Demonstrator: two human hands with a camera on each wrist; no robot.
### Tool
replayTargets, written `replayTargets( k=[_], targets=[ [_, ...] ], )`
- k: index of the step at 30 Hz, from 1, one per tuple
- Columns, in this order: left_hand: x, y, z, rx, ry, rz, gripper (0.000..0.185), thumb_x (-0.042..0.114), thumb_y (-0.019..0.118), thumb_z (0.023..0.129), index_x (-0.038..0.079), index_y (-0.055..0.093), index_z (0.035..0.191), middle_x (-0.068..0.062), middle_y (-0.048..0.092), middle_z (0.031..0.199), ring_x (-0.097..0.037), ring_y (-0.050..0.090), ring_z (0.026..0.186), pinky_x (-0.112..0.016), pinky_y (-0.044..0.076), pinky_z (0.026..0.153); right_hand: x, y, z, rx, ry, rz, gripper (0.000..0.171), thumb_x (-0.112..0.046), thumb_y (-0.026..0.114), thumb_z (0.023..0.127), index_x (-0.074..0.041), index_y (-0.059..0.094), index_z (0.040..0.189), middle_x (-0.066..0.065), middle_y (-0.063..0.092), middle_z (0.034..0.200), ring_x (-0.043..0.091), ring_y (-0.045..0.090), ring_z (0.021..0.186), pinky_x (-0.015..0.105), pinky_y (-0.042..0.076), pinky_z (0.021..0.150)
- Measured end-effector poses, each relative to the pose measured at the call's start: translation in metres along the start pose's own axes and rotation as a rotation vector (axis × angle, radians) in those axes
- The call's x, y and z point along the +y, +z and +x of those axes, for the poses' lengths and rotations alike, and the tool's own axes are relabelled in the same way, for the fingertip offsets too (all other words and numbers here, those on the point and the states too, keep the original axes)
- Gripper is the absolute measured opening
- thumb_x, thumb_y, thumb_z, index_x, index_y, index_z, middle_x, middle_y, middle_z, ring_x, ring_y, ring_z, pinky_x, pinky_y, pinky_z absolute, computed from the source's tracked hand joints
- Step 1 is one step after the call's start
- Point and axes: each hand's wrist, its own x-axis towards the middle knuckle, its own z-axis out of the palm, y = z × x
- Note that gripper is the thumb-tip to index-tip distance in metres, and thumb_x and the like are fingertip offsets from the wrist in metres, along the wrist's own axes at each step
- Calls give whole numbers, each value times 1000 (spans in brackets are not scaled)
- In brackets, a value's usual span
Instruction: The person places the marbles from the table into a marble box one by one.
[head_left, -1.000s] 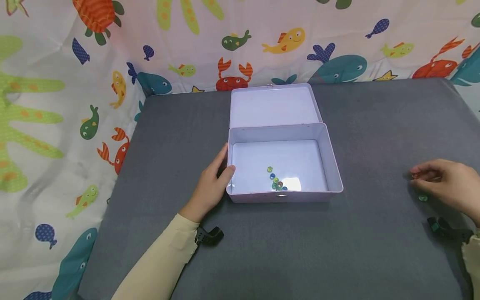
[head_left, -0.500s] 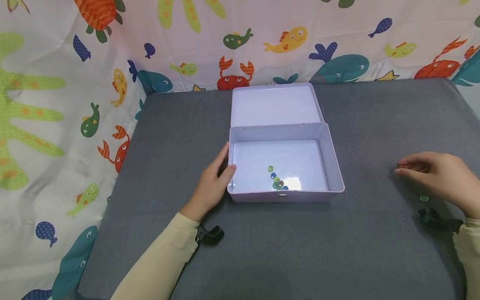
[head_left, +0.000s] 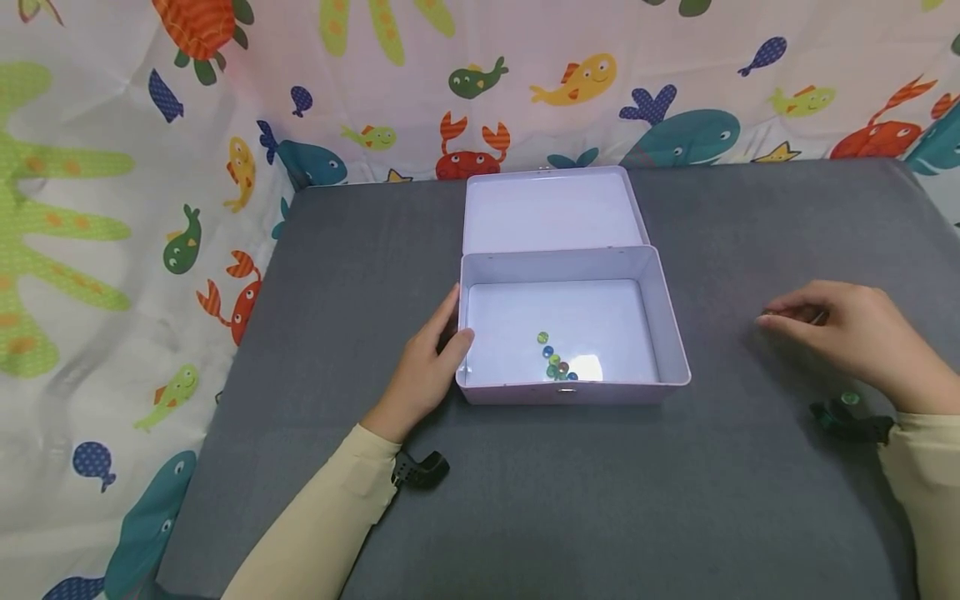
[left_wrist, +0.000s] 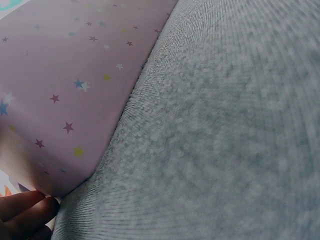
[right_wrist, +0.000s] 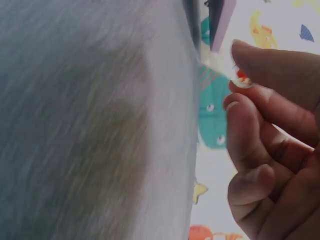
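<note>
Our right hand [head_left: 847, 337] pinches a small marble [right_wrist: 243, 79] between thumb and fingertips, hovering over the grey table cover [head_left: 525, 500] well to the right of the open lilac tin [head_left: 670, 333]. Our left hand [head_left: 427, 367] rests against the tin's left wall, fingers relaxed and thumb on the rim. A cluster of marbles [head_left: 557, 363] lies near the tin's front wall. One green marble [head_left: 849, 398] sits on the cover just beside our right wrist.
</note>
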Motion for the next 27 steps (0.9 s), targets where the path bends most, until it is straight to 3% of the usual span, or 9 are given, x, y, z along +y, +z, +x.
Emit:
replayTargets(
  k=[7,14,27],
  targets=[
    [0,-2,-1,3,3,0,66,47,47,107,36,24,168,11,30,170,-12,29,156,-49,27,126,-28,-5,15,33,-114,-16,15,-11,89,85,-7,82,98,4,74,85,4,53,66,14,40,57],
    [0,-2,0,3,13,5,66,47,47,108,35,24,168,12,29,170,-11,29,156,-47,27,126,-47,-7,25,32,-150,-45,19,-13,90,84,-8,83,100,3,74,87,6,53,68,17,42,57],
    [0,-2,0,-1,7,13,67,46,47,108,31,24,169,9,29,170,-13,29,156,-48,27,126,-78,-4,34,15,-303,38,26,-10,94,78,-17,83,100,-8,73,89,5,53,73,12,41,63]
  ],
)
